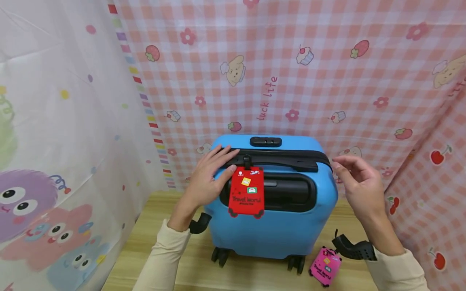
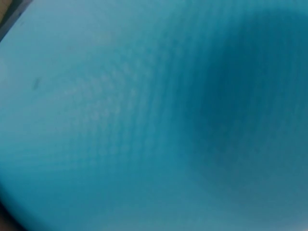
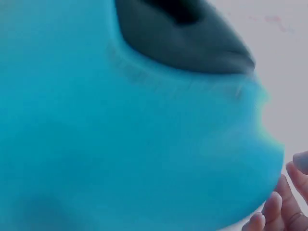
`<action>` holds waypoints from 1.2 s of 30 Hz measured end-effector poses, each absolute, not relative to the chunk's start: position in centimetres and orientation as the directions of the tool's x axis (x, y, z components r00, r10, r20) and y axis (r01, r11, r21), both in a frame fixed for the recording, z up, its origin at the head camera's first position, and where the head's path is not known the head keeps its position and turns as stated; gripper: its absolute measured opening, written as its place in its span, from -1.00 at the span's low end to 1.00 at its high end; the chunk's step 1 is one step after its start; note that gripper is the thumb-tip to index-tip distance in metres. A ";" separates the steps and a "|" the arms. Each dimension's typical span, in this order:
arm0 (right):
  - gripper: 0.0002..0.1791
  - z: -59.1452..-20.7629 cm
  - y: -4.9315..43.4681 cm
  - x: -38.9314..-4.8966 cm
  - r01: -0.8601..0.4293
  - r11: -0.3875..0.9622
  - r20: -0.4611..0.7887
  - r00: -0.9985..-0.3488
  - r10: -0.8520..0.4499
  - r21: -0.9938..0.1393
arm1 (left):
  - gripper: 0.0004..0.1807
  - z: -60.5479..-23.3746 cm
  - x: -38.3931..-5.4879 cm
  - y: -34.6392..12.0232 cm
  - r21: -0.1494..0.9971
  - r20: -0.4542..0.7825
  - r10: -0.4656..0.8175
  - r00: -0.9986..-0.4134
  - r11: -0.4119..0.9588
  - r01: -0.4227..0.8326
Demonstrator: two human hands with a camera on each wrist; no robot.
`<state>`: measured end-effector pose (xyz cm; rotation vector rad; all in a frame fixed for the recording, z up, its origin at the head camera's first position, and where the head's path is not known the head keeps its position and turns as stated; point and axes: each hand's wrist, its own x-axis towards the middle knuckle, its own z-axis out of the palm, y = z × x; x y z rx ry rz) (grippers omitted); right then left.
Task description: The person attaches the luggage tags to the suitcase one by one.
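A small light-blue suitcase [image 1: 262, 234] stands upright on its black wheels, with a black zipper band [image 1: 280, 153] along its top. My left hand [image 1: 207, 178] rests on its upper left, fingers over the band and thumb beside the carry handle [image 1: 287, 162]. From that handle hangs a red luggage tag [image 1: 246, 194]. My right hand [image 1: 360, 186] is at the upper right corner, thumb and forefinger tips close together beside the zipper band; whether they pinch a zipper pull is hidden. The right wrist view shows its fingers [image 3: 273, 207] along the suitcase edge. Blue shell fills the left wrist view, blurred.
A pink luggage tag [image 1: 325, 266] lies on the wood-patterned surface [image 1: 145, 242] by the right front wheels. A black combination lock [image 1: 265, 141] sits on the suitcase top. Checked cloth [image 1: 291, 89] hangs behind, and a white printed curtain [image 1: 73, 121] hangs at left.
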<state>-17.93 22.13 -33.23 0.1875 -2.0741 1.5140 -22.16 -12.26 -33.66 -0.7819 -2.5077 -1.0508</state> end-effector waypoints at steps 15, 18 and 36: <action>-0.75 -41.2 27.0 -17.9 -0.245 0.430 0.402 -0.856 0.325 -0.869 | -0.48 -33.9 -22.4 -12.2 0.555 0.489 0.362 -0.794 0.574 0.603; -0.74 -43.3 28.1 -17.6 -0.209 0.435 0.369 -0.871 0.324 -0.876 | -0.48 -33.8 -22.3 -12.2 0.556 0.485 0.362 -0.796 0.575 0.600; -0.64 -53.5 31.4 -15.6 0.124 0.280 -0.045 -0.961 0.273 -0.952 | -0.48 -33.8 -22.2 -12.3 0.551 0.492 0.357 -0.794 0.578 0.601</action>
